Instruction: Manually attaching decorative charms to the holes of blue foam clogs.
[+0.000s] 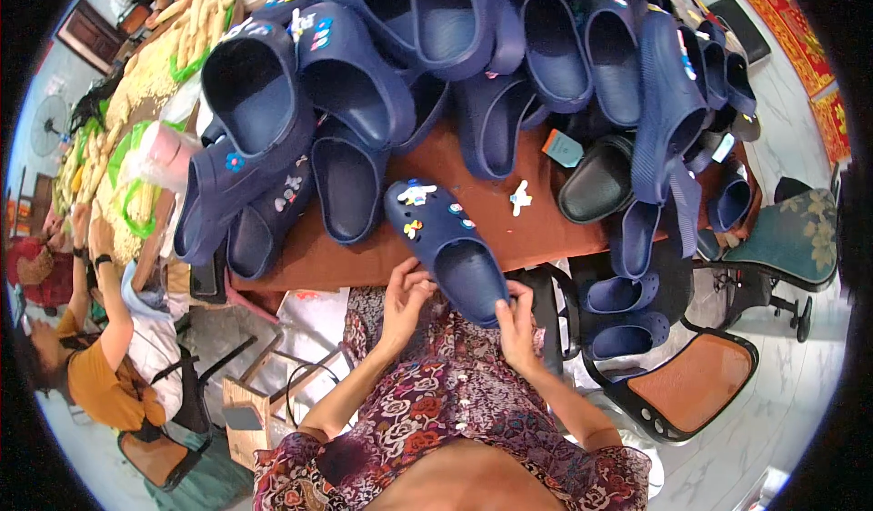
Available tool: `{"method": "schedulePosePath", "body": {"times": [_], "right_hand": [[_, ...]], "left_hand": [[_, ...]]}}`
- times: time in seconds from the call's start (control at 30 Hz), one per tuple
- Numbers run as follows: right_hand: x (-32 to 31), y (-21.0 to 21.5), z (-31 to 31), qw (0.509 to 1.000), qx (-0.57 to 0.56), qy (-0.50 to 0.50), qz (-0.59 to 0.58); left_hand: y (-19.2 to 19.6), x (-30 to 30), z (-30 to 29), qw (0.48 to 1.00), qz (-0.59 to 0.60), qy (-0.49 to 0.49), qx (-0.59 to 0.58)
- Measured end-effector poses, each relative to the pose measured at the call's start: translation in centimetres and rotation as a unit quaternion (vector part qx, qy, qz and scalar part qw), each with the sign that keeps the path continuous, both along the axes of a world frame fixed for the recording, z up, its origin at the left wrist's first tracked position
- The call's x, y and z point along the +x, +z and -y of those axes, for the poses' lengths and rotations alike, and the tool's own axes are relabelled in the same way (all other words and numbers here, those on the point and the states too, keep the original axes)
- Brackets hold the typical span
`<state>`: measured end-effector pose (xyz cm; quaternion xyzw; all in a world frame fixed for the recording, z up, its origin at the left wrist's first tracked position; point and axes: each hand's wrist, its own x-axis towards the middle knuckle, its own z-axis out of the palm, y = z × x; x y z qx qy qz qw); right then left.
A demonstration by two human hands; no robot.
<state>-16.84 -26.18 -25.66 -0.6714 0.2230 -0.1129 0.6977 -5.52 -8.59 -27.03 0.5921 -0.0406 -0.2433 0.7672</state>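
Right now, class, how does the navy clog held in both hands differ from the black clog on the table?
The navy clog carries small decorative charms; the black clog shows none. The navy clog is gripped by the left hand and right hand at the table's edge; the black clog lies untouched. Both have open heels.

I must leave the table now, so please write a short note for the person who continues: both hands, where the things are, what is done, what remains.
Left hand: grip on the heel side of the dark blue foam clog.
Right hand: grip on the heel edge of the same clog.
The clog lies at the near edge of the brown wooden table, toe away.
Done: several small coloured charms sit on its toe.
Left: one white loose charm lies on the table beside it; a big pile of dark blue clogs waits behind.
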Motion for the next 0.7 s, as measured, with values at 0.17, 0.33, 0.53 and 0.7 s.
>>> {"method": "schedulePosePath", "body": {"times": [0.17,0.33,0.53,0.7], "right_hand": [[0.3,-0.4,-1.4,0.985,0.099,0.137,-0.029],[1.7,0.0,1.1,0.972,-0.064,0.222,-0.043],[4.9,3.8,5.6,0.937,-0.27,-0.174,0.14],[7.7,8.2,12.5,0.803,-0.457,-0.351,0.151]], "left_hand": [[3.4,0.9,-0.3,0.994,0.049,0.028,0.095],[6.1,1.8,-0.5,0.911,0.141,-0.045,0.385],[6.0,2.8,-1.6,0.86,0.203,-0.079,0.462],[6.1,3.0,-1.3,0.873,0.182,-0.084,0.445]]}}
